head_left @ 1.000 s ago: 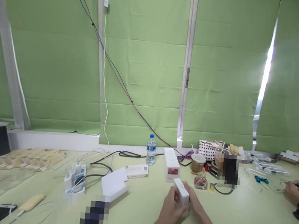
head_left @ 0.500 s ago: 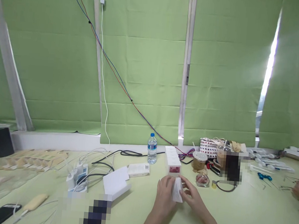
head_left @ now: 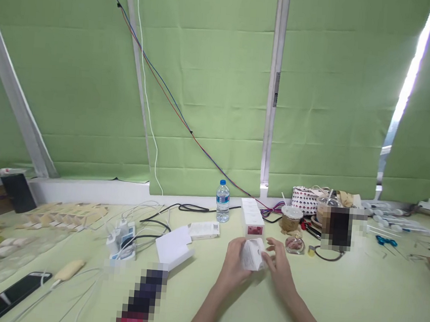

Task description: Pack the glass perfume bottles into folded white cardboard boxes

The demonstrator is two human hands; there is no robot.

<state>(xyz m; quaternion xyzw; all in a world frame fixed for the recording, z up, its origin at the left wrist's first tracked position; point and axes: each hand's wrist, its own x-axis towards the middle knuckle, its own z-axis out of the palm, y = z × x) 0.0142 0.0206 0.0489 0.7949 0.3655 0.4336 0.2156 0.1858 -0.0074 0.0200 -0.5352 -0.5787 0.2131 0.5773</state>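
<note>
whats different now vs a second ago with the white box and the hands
The small white box was carried away from the person, up to the near end of the row of white boxes, and turned so a printed face shows. The left hand and right hand kept hold of it throughout. The water bottle, the cups and the cables stayed where they were; the view only shifted.
</note>
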